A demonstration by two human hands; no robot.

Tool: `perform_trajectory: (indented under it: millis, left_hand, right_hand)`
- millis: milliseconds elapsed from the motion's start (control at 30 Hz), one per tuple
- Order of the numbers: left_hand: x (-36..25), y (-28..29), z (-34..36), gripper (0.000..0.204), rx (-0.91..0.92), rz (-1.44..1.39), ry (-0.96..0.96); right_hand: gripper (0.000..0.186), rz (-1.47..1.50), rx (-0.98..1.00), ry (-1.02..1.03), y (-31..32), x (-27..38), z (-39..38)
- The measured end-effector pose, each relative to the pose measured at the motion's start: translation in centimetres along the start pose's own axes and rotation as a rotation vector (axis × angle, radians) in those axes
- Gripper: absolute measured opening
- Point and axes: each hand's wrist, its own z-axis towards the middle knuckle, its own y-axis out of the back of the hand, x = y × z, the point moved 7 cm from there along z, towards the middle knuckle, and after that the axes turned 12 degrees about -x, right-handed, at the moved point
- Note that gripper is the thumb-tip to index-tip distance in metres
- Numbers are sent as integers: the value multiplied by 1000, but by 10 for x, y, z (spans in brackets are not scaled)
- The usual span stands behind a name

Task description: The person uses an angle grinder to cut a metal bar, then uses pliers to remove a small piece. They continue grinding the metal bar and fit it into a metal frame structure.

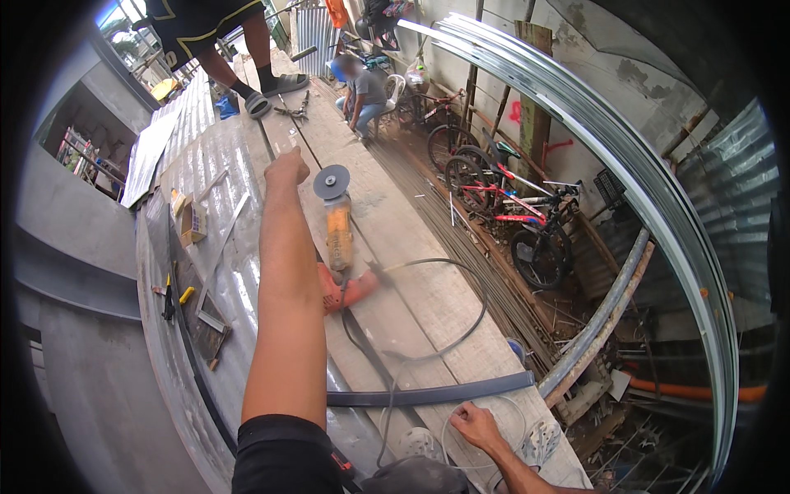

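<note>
My left arm reaches far forward over the wooden planks [420,317]. At its end my left hand [286,167] is closed in a fist, with nothing visible in it. Just right of that forearm lies an angle grinder [339,235] with a dark cutting disc [332,182] and a red rear handle. A dark cord [473,329] loops away from it. At the lower right my right hand [477,426] has curled fingers; what they hold, if anything, is hidden. Close to it are a dark metal bar [444,390] lying across the planks and a thin pale wire loop [514,403].
A person in sandals [288,83] stands on the planks ahead, near several hand tools [294,109]. Another person [362,90] sits below. Bicycles [518,206] stand along the wall. Long metal profiles [625,156] lie at right; corrugated sheets [239,272] lie left, bearing a square [222,255].
</note>
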Motion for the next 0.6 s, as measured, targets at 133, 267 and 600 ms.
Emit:
perform_trajectory:
  millis: [133,267,600]
  left_hand:
    - [8,-13,-5,64,10,-48,-20]
    - [18,-28,-12,62,4,-48,-38]
    - [4,-42,-30,58,47,-47,-69]
  right_hand:
    - [26,25,-182,259,1,27,12]
    - [43,-109,-296,496,11,88,40]
    - [56,-516,-154,461,-18,94,118]
